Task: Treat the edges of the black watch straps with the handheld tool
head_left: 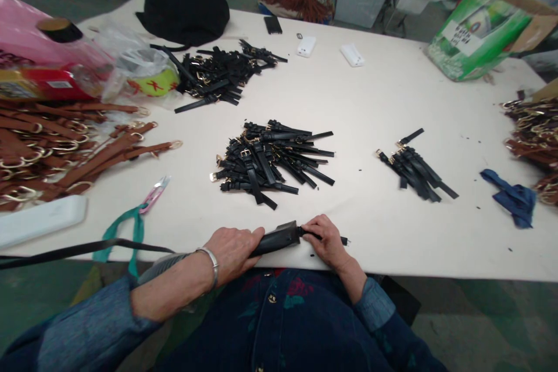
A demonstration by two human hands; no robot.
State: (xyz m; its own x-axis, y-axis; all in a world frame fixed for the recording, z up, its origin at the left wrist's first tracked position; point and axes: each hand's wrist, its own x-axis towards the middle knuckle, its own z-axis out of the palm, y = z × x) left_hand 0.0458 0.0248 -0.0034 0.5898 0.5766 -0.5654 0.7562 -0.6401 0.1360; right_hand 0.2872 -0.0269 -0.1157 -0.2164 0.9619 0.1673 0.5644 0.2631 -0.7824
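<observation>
1. At the near edge of the white table (392,93), the left hand (235,250) is wrapped around a black tool (279,238), fingers curled over its body; its exact kind I cannot tell.
2. Just off the tool's squared end, the right hand (322,241) pinches a small black strap (344,241), one end facing the tool, the other poking out past the hand. Whether strap and tool touch is unclear.
3. With so little strap showing beyond that pinch, it could twist or slip.
4. The right fingertips sit very near the tool's end; should that end be hot or sharp, a small drift of either hand could hurt them.
5. A dark cord (87,251) crosses the green ribbon (138,226) on the snips (156,193); tugging it might drag both along.
6. Ahead lie a big pile (261,163) of straps and, to its right, a small pile (418,171); their buckles could tangle, and a wide sweep of an arm might mix the two.
</observation>
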